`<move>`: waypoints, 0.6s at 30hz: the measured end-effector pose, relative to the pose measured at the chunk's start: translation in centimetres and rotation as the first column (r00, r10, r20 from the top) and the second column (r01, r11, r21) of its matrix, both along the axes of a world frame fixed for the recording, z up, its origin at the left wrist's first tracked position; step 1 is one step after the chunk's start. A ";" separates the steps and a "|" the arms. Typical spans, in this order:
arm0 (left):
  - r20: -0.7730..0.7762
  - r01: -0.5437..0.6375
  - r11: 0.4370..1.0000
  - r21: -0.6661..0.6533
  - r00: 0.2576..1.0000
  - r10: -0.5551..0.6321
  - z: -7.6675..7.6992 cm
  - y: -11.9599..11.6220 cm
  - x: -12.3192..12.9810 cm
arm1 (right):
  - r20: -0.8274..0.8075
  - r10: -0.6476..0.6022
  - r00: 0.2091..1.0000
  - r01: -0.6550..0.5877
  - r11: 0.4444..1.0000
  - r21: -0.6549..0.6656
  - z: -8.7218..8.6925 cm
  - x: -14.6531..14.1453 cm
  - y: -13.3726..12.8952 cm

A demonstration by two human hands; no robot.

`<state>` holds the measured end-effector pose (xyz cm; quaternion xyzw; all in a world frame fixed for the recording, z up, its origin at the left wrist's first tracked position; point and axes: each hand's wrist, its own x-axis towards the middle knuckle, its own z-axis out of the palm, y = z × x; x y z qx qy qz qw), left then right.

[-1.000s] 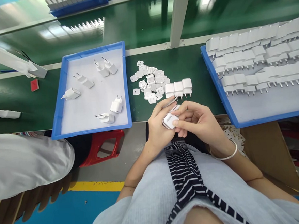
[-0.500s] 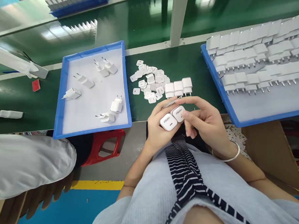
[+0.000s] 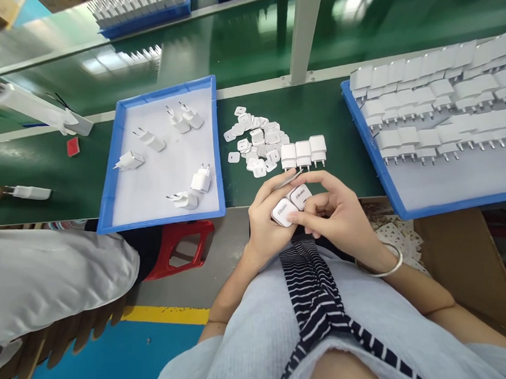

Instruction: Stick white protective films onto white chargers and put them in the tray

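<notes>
My left hand is closed around two white phone chargers, held side by side with their printed faces up. The left charger shows dark lettering; its lower edge is under my right thumb. Beside it, the second charger is partly covered by my curled right fingers. My right hand grips at the pair, its index finger stretched over the top. A thin pale strip lies between the fingers of my left hand. Just beyond my hands, three chargers stand in a row next to a heap of small white face plates.
To the left, a blue-rimmed tray holds several plug chargers. Another blue tray at the right is filled with rows of chargers. A co-worker's sleeve is at far left, near a red stool. A metal post rises behind the bench.
My right thumb has moved left from the right charger onto the lower edge of the left one. My right fingers have curled in over the right charger. The view has shifted slightly.
</notes>
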<state>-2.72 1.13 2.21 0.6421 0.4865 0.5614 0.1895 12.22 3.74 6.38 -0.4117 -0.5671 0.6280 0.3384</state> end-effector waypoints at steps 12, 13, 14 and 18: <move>-0.315 -0.006 1.000 -0.006 0.949 0.003 2.5 1.5 -3.5 | -0.158 -0.013 0.987 0.042 0.983 0.178 -1.3 0.0 -0.1; -0.431 -0.051 0.998 -0.041 0.902 0.029 3.4 2.0 -5.4 | -0.201 -0.039 0.979 0.078 0.979 0.191 -1.1 0.4 -0.1; -0.542 -0.145 0.983 -0.113 0.838 0.061 4.3 2.6 -7.6 | -0.226 -0.071 0.972 0.118 0.972 0.204 -1.0 1.0 -0.2; -0.718 -0.409 0.879 -0.245 0.686 0.119 7.2 5.7 -15.4 | -0.224 -0.052 0.973 0.101 0.972 0.212 -1.1 3.6 -0.2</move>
